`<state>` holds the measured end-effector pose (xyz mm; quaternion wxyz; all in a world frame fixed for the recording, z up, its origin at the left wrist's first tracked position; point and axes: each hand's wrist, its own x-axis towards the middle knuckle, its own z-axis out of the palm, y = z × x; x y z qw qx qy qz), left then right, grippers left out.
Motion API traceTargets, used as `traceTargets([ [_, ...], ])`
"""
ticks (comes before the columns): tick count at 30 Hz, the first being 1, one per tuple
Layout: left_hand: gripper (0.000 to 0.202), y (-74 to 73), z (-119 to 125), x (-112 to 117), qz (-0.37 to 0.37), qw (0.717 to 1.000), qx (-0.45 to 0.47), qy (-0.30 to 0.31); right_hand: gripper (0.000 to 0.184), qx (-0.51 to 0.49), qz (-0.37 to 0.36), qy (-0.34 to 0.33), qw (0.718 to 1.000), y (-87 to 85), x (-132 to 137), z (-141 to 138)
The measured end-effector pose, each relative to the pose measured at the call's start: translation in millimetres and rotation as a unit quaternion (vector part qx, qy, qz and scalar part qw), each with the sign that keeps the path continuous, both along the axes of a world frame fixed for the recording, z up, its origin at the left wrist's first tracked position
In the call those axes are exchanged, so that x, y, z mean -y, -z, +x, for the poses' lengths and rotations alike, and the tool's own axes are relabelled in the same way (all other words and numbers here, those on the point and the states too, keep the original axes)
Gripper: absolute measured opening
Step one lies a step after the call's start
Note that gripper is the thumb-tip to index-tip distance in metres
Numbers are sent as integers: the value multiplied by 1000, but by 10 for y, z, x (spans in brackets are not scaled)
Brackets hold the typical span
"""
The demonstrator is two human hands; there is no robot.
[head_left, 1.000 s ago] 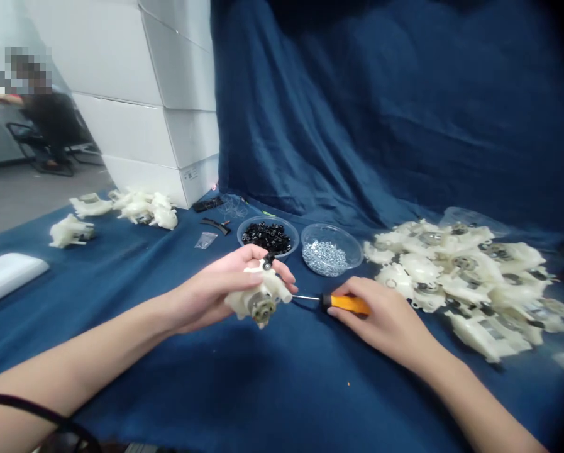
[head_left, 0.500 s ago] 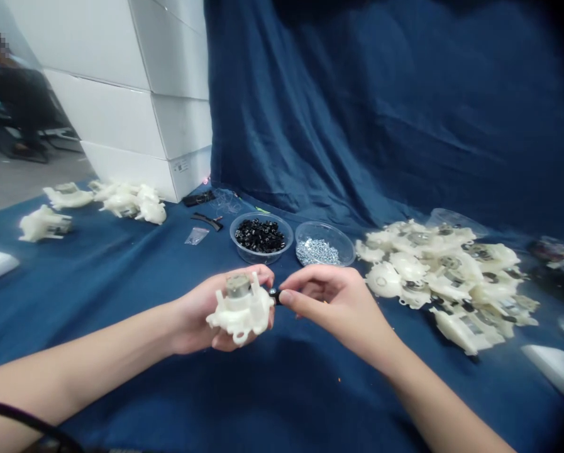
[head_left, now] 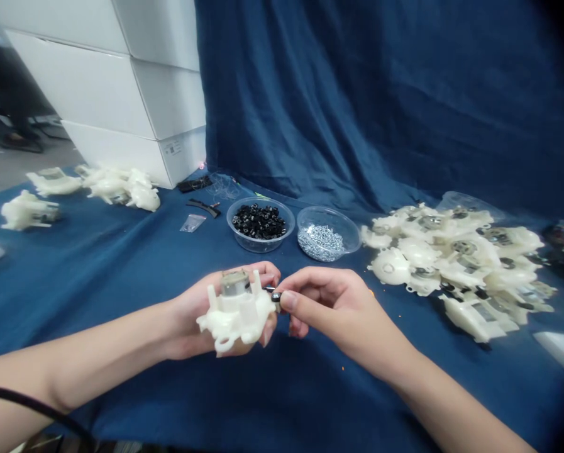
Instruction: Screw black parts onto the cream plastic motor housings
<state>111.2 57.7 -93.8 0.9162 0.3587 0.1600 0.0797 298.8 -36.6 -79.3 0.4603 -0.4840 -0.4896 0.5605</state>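
Observation:
My left hand point(head_left: 199, 314) grips a white plastic housing point(head_left: 237, 311) with a small metal motor seated in its top, held above the blue cloth. My right hand point(head_left: 331, 305) is closed in a pinch on a small black part point(head_left: 275, 296) at the housing's right side, thumb and forefinger touching it. A thin metal pin shows beside that black part. The orange-handled screwdriver is hidden from view.
Behind my hands stand a clear bowl of black parts point(head_left: 259, 222) and a clear bowl of silver screws point(head_left: 326, 239). A heap of white housings point(head_left: 456, 258) lies at the right, several more housings point(head_left: 116, 187) at the far left. White boxes point(head_left: 121, 94) rise at the back left.
My right hand let go of the orange screwdriver and came up to pinch the black part at the housing. My left hand turned the housing so the motor faces up.

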Motion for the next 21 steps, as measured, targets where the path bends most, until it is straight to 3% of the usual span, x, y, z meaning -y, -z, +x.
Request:
traceTargets([
  [6,19,80,-21,-58,20,999,-29,16,28,-53,-26,-31,998,93,-3,-30],
  [11,23,56,2,-69,6,999,-19,35,28,-43,-6,4,999,135,-20,-22],
  [21,4,-39,31,23,114,986,-69,-101,23,-4,1,42,999,87,14,15],
])
